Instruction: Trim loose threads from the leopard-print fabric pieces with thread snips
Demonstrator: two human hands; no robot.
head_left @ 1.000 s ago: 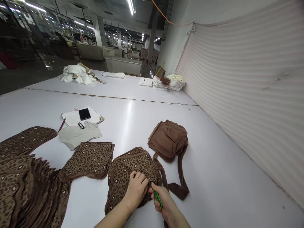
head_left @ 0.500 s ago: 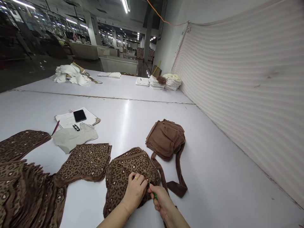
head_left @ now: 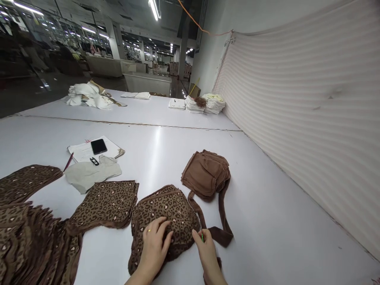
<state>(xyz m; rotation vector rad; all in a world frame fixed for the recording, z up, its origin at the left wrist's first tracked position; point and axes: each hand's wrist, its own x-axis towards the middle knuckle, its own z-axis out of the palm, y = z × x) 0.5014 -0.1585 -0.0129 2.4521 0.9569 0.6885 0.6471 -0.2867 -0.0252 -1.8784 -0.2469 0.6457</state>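
Observation:
My left hand point(head_left: 154, 245) lies with spread fingers on a stack of leopard-print fabric pieces point(head_left: 175, 206), a ring on one finger. At the stack's right edge, my right hand point(head_left: 206, 247) is closed around a slim green-handled tool point(head_left: 202, 236); its tip is hidden, so I cannot tell its kind. Beyond that hand, a brown fabric strip point(head_left: 222, 235) trails from beneath a pile of plain brown cut pieces point(head_left: 200, 174).
More leopard-print pieces point(head_left: 109, 202) and a fanned stack point(head_left: 26, 245) lie left. Papers point(head_left: 80, 151) bear a phone point(head_left: 99, 146); black thread snips point(head_left: 94, 161) rest on grey cloth point(head_left: 89, 176). White fabric stacks point(head_left: 215, 103) stand far back, beside the striped sheet point(head_left: 297, 87).
My left hand has slid left across the leopard-print stack and its fingers have spread. My right hand has moved slightly right, away from the left, still holding the green-handled tool.

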